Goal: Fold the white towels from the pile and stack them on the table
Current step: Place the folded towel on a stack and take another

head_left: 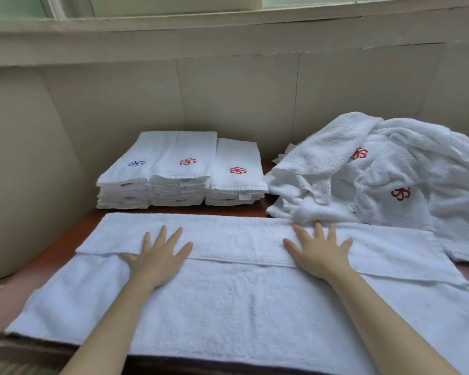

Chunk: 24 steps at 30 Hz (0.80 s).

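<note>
A long white towel lies spread across the near part of the brown table, its far strip folded over toward me. My left hand presses flat on the fold's edge left of the middle, fingers spread. My right hand presses flat on the same fold to the right, fingers straight. A loose pile of white towels with red flower logos sits at the right. Three stacks of folded towels stand side by side at the back left.
Beige wall panels close off the back and left of the table. A window sill runs above. The table's front edge is just under the towel's near hem.
</note>
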Each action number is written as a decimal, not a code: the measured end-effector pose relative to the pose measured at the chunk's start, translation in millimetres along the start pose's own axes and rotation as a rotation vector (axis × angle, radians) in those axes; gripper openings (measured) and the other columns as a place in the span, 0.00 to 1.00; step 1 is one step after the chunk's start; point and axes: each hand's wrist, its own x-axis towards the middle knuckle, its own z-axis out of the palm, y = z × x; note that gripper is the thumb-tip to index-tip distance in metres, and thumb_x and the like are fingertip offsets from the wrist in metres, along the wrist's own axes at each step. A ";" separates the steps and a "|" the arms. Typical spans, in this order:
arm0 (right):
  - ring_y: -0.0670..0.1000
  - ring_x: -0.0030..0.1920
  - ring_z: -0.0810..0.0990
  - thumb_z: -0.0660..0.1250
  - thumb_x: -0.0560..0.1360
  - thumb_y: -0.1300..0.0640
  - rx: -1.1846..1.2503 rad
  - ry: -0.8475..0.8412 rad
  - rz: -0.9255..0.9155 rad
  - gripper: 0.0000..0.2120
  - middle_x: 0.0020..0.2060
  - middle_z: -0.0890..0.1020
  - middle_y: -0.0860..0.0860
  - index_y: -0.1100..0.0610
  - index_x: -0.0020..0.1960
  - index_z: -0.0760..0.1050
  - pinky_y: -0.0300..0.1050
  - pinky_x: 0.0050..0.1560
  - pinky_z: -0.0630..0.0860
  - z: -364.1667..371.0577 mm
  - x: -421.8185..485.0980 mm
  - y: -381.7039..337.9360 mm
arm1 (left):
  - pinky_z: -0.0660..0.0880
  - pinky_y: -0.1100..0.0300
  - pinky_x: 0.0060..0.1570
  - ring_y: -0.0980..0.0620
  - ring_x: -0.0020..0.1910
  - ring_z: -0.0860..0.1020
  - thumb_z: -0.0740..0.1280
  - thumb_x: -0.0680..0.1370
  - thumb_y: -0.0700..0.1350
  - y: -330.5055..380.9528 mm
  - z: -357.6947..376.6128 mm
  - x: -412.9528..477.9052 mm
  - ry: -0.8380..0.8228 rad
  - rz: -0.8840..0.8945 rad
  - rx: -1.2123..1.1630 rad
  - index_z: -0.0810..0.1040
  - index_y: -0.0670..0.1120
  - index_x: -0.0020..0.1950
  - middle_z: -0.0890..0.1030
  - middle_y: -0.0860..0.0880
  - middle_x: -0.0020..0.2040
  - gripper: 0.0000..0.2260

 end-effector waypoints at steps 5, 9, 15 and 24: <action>0.59 0.71 0.59 0.51 0.81 0.45 0.020 0.087 -0.136 0.19 0.70 0.65 0.54 0.51 0.68 0.65 0.61 0.69 0.57 -8.4 -25.1 -34.6 | 0.44 0.38 0.72 0.53 0.78 0.43 0.44 0.79 0.66 -32.4 0.2 -16.2 0.047 0.039 -0.002 0.44 0.65 0.76 0.41 0.56 0.79 0.26; 0.54 0.73 0.57 0.56 0.79 0.42 0.079 -0.013 -0.610 0.21 0.72 0.63 0.52 0.47 0.69 0.65 0.56 0.71 0.55 -5.4 -72.0 -91.1 | 0.43 0.46 0.74 0.54 0.77 0.42 0.47 0.80 0.64 -80.1 -3.6 -43.5 0.040 0.085 -0.013 0.44 0.63 0.77 0.42 0.55 0.79 0.26; 0.56 0.75 0.48 0.61 0.74 0.36 -0.027 -0.089 -1.093 0.34 0.74 0.54 0.54 0.45 0.75 0.52 0.61 0.72 0.42 22.0 -136.6 -153.9 | 0.39 0.57 0.73 0.62 0.75 0.39 0.53 0.73 0.71 -130.8 -0.9 -99.4 0.046 0.354 0.047 0.39 0.72 0.68 0.39 0.64 0.74 0.30; 0.55 0.49 0.71 0.58 0.70 0.67 -0.087 0.148 -0.963 0.18 0.51 0.70 0.52 0.55 0.58 0.64 0.46 0.35 0.61 11.9 -151.4 -161.0 | 0.74 0.67 0.49 0.58 0.51 0.81 0.52 0.77 0.67 -152.5 -2.9 -141.7 0.567 0.546 0.020 0.83 0.50 0.56 0.83 0.54 0.54 0.29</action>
